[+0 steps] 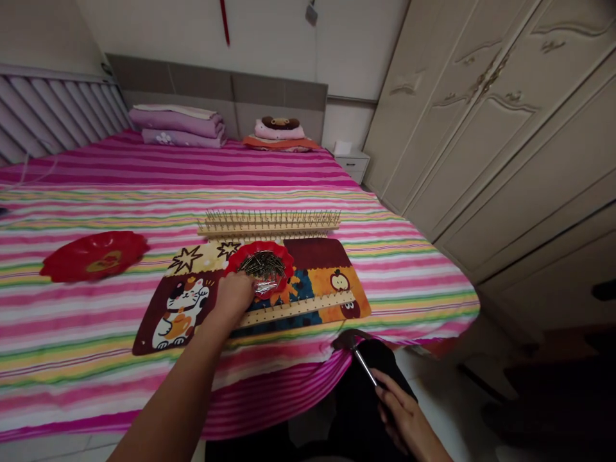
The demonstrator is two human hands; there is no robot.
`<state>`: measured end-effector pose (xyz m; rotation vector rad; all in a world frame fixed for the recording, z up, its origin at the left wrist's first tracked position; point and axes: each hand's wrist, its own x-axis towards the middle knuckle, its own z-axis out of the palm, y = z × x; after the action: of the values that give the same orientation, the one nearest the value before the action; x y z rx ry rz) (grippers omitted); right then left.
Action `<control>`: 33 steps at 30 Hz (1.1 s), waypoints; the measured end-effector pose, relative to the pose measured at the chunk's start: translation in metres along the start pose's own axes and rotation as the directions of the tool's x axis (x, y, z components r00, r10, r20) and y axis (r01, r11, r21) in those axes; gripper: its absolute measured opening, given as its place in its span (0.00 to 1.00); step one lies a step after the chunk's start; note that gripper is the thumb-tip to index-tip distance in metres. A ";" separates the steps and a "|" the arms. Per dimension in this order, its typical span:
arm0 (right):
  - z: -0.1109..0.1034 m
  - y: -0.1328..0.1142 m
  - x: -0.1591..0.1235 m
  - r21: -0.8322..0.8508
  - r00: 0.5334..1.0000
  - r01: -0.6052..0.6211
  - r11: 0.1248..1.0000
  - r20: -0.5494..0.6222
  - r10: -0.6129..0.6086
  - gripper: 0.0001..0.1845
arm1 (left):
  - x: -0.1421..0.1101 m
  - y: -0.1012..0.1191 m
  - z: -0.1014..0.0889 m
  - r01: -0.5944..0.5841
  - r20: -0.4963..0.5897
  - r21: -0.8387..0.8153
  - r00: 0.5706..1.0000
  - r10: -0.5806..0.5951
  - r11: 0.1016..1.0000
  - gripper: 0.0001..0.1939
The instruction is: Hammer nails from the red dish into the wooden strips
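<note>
My left hand reaches over the near left rim of a red scalloped dish. Many loose nails lie in that dish, some dark and some bright silver. My left fingertips are at the nails, and I cannot make out whether they are closed on any. My right hand is wrapped round the handle of a hammer, low beside my leg, its dark head close to the bed's edge. Just in front of the dish, a wooden strip has holes along it, with nails standing in its right part.
A printed mat with a cat figure lies under the dish and strip. Behind it stand wooden strips full of upright nails. A red plate sits left on the striped bed cover. Folded bedding is farther back.
</note>
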<state>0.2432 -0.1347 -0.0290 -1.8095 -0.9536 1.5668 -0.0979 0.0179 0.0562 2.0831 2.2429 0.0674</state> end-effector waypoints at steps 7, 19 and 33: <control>0.000 0.006 0.003 0.005 1.000 0.009 1.000 0.022 -0.009 0.35 | 0.014 -0.002 -0.005 -0.070 0.064 -0.046 0.995 0.073 0.996 0.06; 0.002 0.006 0.005 -0.037 1.000 0.006 0.999 0.022 -0.005 0.34 | 0.010 -0.019 -0.003 -0.150 0.001 -0.257 0.988 0.155 0.955 0.07; 0.002 0.007 0.006 -0.025 0.999 0.006 1.000 0.046 -0.005 0.36 | -0.044 -0.028 -0.005 0.079 0.053 -0.936 0.995 -0.084 0.342 0.18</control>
<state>0.2430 -0.1341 -0.0377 -1.7940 -1.0030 1.6058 -0.1226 -0.0280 0.0600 1.2476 1.5562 1.0922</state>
